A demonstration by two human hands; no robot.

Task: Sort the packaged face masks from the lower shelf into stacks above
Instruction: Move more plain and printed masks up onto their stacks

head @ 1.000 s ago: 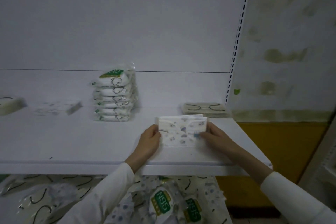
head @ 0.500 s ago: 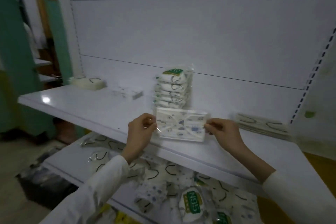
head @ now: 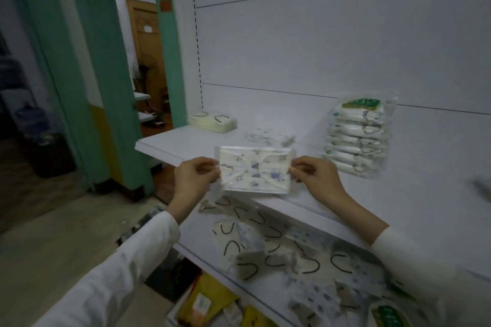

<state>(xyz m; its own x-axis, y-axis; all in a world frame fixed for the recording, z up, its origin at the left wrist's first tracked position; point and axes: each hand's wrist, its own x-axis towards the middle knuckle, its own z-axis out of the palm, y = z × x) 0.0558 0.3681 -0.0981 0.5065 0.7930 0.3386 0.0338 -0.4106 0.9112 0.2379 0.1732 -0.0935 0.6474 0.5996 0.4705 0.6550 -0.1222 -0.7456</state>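
A packaged white mask with blue print hangs in the air in front of the upper shelf. My left hand pinches its left edge and my right hand pinches its right edge. On the upper shelf stand a tall stack of green-labelled packs, a low stack of blue-print packs and a cream stack with black loops. The lower shelf holds a loose heap of several packaged masks.
A green door frame and an open doorway lie to the left of the shelving. Yellow packages sit below the lower shelf. A dark bin stands on the floor at the left.
The view has swung left, so the shelf's left end and the doorway show now. Both hands have carried the blue-print pack leftward and lifted it off the shelf surface.
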